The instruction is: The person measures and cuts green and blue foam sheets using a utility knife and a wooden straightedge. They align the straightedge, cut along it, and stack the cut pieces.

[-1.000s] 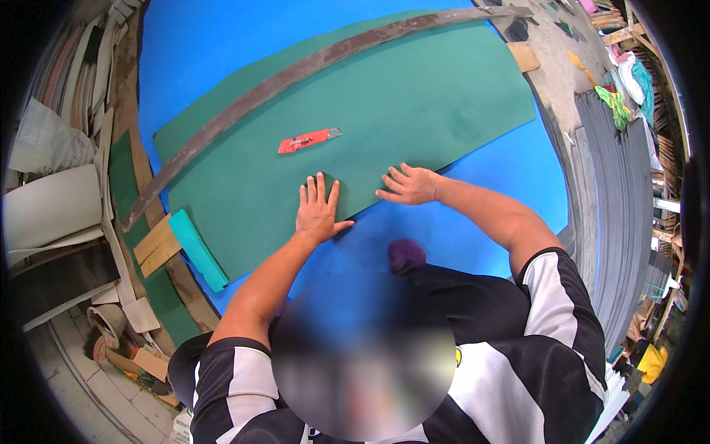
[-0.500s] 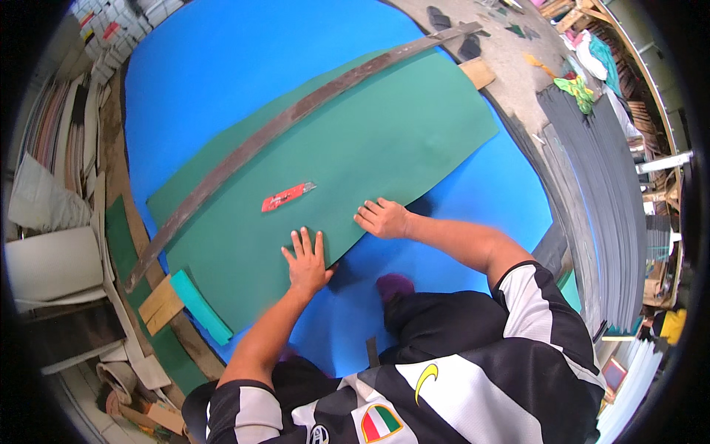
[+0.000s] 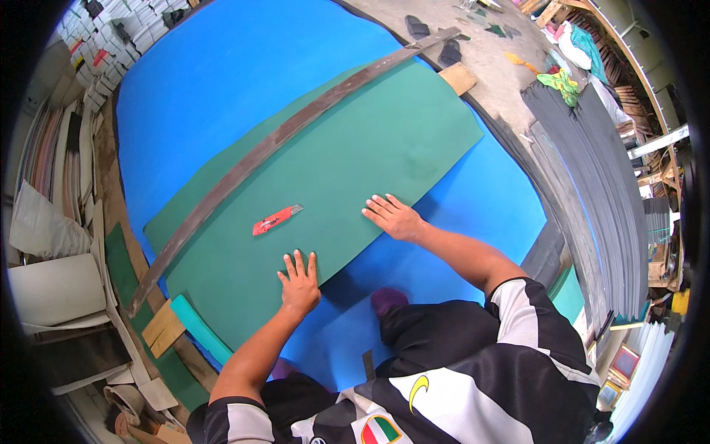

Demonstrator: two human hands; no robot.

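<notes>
A large green sheet [image 3: 355, 155] lies on a bigger blue sheet [image 3: 222, 81]. My left hand [image 3: 298, 280] is pressed flat, fingers spread, on the green sheet's near edge. My right hand [image 3: 393, 217] is also flat on that edge, further right. A red utility knife [image 3: 275, 220] lies loose on the green sheet just beyond my left hand, touched by neither hand. A long dark straight strip [image 3: 281, 140] lies across the green sheet behind the knife.
Stacked boards and paper [image 3: 52, 222] line the left side. A teal offcut [image 3: 200, 329] and wooden blocks [image 3: 164, 328] lie at the near left. Dark grey sheets [image 3: 592, 170] are piled on the right. Sandals [image 3: 418, 28] and cloth [image 3: 569, 52] lie on the far concrete floor.
Both hands stay flat on the green sheet's near edge. The camera view has shifted, so the sheets and knife sit lower and further right in the picture.
</notes>
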